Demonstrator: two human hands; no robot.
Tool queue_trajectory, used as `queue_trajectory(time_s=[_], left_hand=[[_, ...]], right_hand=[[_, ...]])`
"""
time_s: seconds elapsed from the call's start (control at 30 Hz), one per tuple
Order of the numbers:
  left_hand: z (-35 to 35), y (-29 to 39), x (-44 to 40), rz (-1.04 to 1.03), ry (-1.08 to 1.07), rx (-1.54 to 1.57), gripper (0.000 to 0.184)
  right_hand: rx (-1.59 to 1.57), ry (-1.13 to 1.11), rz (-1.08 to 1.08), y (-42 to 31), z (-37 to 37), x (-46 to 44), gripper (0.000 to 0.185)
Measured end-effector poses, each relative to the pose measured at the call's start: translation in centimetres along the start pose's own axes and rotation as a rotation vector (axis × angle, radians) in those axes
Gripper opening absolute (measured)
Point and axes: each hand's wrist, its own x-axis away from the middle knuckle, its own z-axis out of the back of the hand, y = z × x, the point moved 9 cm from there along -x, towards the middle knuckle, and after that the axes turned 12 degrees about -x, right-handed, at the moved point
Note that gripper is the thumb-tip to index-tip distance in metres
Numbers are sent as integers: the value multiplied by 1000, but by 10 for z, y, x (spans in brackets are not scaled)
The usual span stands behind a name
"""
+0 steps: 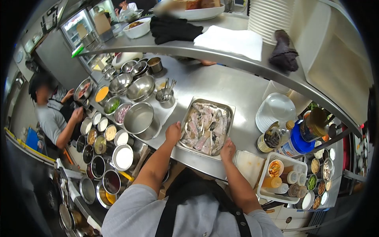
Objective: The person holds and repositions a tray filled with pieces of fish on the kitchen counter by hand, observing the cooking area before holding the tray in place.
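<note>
A rectangular metal tray [215, 101] full of raw fish pieces [203, 128] rests on the steel counter in front of me. My left hand [173, 132] is closed at the tray's left edge. On the opposite side, my right hand [228, 150] grips the near right corner. The fish pieces show pale flesh and dark skin, lying in a jumble. Fingertips of both hands are partly hidden against the tray's sides.
Metal bowls [140, 87], a large pot [139, 118] and several sauce containers crowd the left. A white basket [276, 197] of bottles, a cutting board [248, 168] and stacked plates [274, 112] stand right. An overhead shelf [237, 65] spans the back. A co-worker [55, 114] handles a bowl at left.
</note>
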Motion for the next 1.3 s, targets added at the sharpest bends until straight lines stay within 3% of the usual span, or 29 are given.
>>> queue_trajectory(time_s=[0.17, 0.37, 0.57, 0.67, 0.87, 1.07, 1.3], left_hand=[[-1, -3, 1, 43, -29, 32, 45], [-5, -2, -3, -22, -16, 18, 43], [-11, -5, -3, 8, -94, 154, 44], [-14, -6, -6, -4, -119, 191, 46], [-36, -13, -15, -44, -175, 360, 55], [-42, -13, -19, -21, -281, 474, 56], [-50, -18, -29, -5, -272, 614, 55]], right_hand=[[-82, 94, 61, -9, 4, 3, 45], [-49, 31, -101, 0, 3, 2, 46], [-74, 40, -41, -1, 4, 1, 45], [-126, 16, -125, -38, 10, 6, 45], [42, 27, -87, -15, 7, 1, 42], [-34, 100, -118, 30, 1, 0, 44], [-190, 69, -94, 3, -7, -6, 42]])
